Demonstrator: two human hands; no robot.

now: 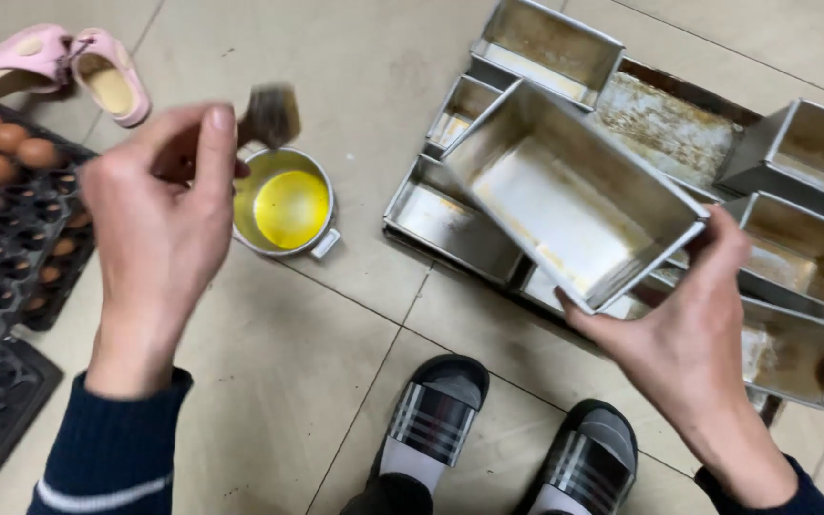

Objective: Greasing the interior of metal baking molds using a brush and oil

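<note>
Brush (269, 114), gripped in the left hand (159, 224), hovers over the bowl of yellow liquid (284, 205); the right hand (689, 324) holds the tilted loaf tin (565, 195) well apart rightward.

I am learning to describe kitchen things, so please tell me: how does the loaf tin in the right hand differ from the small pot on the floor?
The loaf tin is rectangular and empty; the small pot is round and holds yellow liquid. The tin is tilted, held up by the right hand; the pot stands level on the floor tiles, below the brush in the left hand. Both are grey metal.

Yellow oil (291, 207) in a silver pot (317, 240); pink slippers (59, 69); striped black sandals (436, 408).
</note>
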